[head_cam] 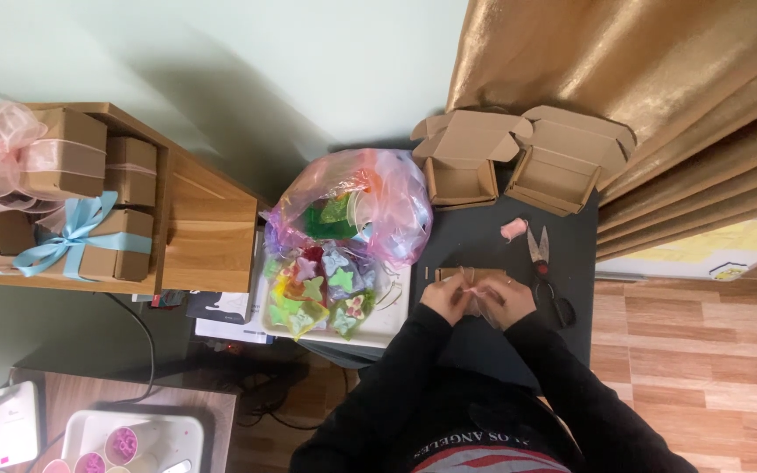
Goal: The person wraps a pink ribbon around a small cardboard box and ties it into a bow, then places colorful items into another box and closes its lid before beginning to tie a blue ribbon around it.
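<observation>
My left hand [445, 297] and my right hand [506, 300] meet over a small closed cardboard box [457, 273] on the dark table [484, 241]. Both pinch a sheer pale ribbon [478, 295] stretched between them above the box. Black sleeves cover both arms. Scissors with black handles [545, 273] lie just right of my right hand, and a small pink ribbon scrap [512, 229] sits beyond them.
Two open cardboard boxes [462, 158] [562, 166] stand at the table's far edge. A clear plastic bag [352, 206] and a white tray of colourful star-shaped pieces [321, 298] lie to the left. A wooden shelf [208, 232] holds ribboned boxes [89, 236]. A gold curtain [659, 88] hangs at right.
</observation>
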